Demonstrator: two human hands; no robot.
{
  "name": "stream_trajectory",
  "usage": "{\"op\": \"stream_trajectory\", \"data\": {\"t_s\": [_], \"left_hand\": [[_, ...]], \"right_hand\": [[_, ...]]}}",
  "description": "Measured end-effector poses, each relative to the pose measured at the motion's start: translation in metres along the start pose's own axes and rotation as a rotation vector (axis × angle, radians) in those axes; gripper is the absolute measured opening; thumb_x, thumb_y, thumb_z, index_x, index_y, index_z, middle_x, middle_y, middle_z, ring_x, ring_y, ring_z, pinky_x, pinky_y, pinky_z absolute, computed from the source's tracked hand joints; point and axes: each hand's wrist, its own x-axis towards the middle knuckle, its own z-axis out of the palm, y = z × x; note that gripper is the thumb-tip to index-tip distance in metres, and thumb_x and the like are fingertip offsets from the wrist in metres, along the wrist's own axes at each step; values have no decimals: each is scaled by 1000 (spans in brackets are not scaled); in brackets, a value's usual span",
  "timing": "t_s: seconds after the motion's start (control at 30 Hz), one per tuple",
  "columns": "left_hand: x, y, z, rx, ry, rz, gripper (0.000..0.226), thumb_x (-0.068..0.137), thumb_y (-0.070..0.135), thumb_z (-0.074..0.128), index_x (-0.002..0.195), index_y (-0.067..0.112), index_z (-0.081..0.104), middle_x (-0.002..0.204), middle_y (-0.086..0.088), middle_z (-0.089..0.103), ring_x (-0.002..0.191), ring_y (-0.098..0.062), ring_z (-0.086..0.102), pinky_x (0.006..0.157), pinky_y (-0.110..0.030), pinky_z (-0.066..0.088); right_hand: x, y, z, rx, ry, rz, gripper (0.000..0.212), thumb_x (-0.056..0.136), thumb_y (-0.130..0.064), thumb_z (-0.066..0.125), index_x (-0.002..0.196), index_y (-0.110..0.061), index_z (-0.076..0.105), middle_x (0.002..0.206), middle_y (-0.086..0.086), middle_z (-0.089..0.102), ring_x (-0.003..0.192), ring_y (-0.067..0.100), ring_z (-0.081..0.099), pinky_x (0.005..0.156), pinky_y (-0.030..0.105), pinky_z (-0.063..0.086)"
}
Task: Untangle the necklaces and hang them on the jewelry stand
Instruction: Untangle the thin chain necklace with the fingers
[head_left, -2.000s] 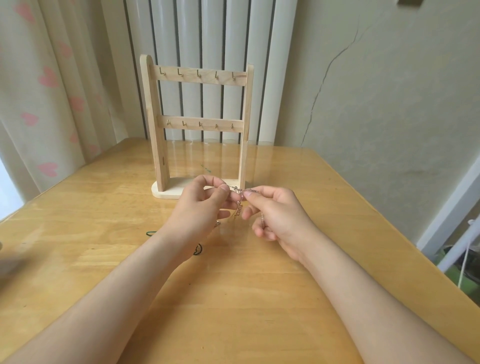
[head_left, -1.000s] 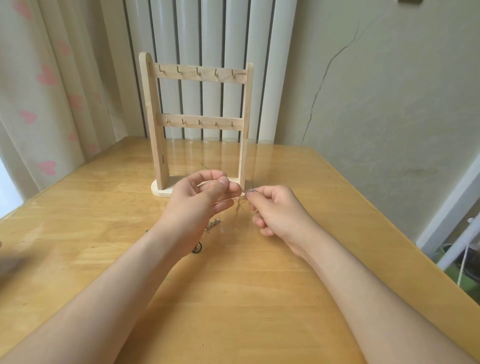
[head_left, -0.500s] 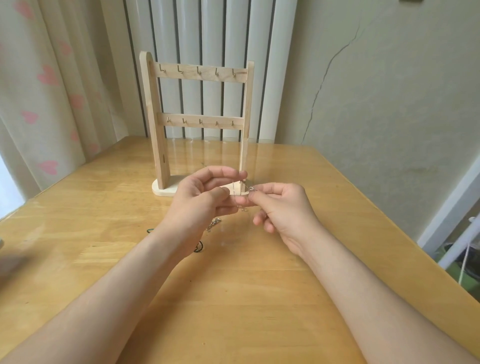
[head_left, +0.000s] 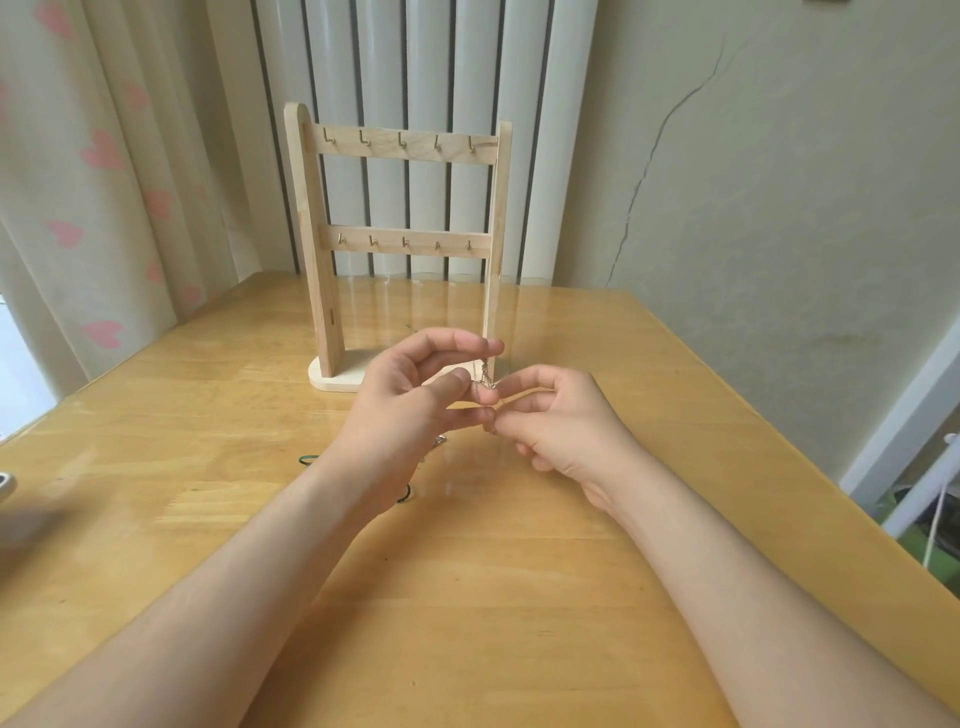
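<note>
A glossy honey-coloured wooden table (head_left: 493, 582) fills the lower two thirds of the frame. Behind it stand a pale curtain printed with pink hearts (head_left: 104, 208) at the upper left, a white ribbed radiator (head_left: 431, 78) at the top centre and a cream wall with a long crack (head_left: 753, 182) at the upper right.

A pale wooden jewelry stand with two crossbars, each with five small metal hooks (head_left: 317, 234), stands upright on the far part of the table, just above the centre of the frame.

Two bare forearms reach in from the bottom corners, and the hands meet just below the stand's base. The left hand (head_left: 410, 410) has its fingers curled, with the forefinger raised. The right hand (head_left: 566, 421) faces it, and their fingertips touch. A thin silvery necklace chain (head_left: 485, 374) hangs from the left forefinger's tip down to the point where the two hands pinch it between thumb and fingers.

A further bit of silvery chain (head_left: 439, 441) shows under the left hand, near the table. A dark green cord loop (head_left: 309, 458) lies on the table at the left wrist, partly hidden by the forearm.
</note>
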Motion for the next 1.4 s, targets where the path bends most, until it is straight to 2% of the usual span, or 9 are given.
{"op": "stream_trajectory", "data": {"t_s": [0.13, 0.23, 0.37, 0.53, 0.67, 0.93, 1.03, 1.23, 1.4], "left_hand": [[-1, 1, 1, -62, -24, -10, 28, 102, -12, 53, 110, 9, 69, 126, -5, 77, 82, -22, 68, 92, -49, 63], [0, 1, 2, -98, -41, -19, 33, 101, -15, 50, 111, 10, 69, 128, -4, 76, 78, -21, 64, 87, -44, 61], [0, 2, 2, -142, -53, -37, 40, 98, -19, 45, 115, 9, 67, 130, -4, 75, 74, -19, 58, 78, -38, 59], [0, 2, 2, -120, -74, -42, 40, 97, -19, 46, 116, 8, 68, 130, -4, 75, 73, -20, 57, 74, -33, 58], [0, 1, 3, -121, -86, -45, 41, 97, -19, 44, 116, 8, 68, 131, -5, 75, 74, -20, 56, 73, -30, 57], [-1, 1, 2, -101, -70, -51, 41, 98, -18, 43, 116, 10, 69, 130, -1, 75, 72, -17, 59, 71, -30, 55], [0, 4, 1, -108, -18, -75, 43, 97, -16, 42, 116, 10, 70, 127, 1, 77, 72, -18, 62, 66, -30, 52], [-1, 3, -2, 19, 69, -112, 37, 95, -8, 62, 121, 17, 70, 122, 10, 77, 70, -17, 63, 58, -31, 45], [-1, 0, 0, 88, 97, -101, 40, 93, -9, 63, 121, 20, 69, 119, 13, 78, 60, -15, 58, 56, -30, 46]], "right_hand": [[0, 0, 1, 45, 29, 50, 43, 79, 2, 77, 109, -26, 65, 101, 4, 63, 77, 15, 59, 57, 26, 49], [0, 0, 1, 91, 78, -4, 42, 79, 5, 78, 97, -28, 59, 103, 0, 50, 80, 15, 54, 62, 30, 52], [3, 5, 2, -52, 191, -138, 30, 73, -18, 93, 70, -27, 65, 102, -7, 60, 91, 20, 62, 84, 45, 61], [-1, 3, 2, -71, 154, -114, 31, 62, -41, 102, 76, -24, 81, 91, -4, 67, 58, 11, 59, 57, 28, 51], [-8, -5, 0, -163, 105, -120, 32, 71, -52, 94, 79, -23, 85, 81, -7, 80, 50, 11, 62, 62, 32, 56], [-1, 2, -1, -297, 67, -38, 22, 88, -35, 83, 74, -17, 83, 75, -4, 79, 57, 13, 73, 73, 34, 62], [7, 6, -4, -130, 67, 27, 27, 95, -33, 75, 78, -14, 81, 78, -3, 75, 60, 14, 64, 69, 37, 58], [6, -5, -7, 557, -86, 162, 23, 105, -15, 61, 83, -7, 65, 75, 8, 60, 62, 18, 59, 56, 27, 49], [5, -8, -11, 627, -116, 137, 27, 101, -21, 60, 75, -16, 58, 82, 11, 73, 70, 21, 67, 68, 30, 52]]}}
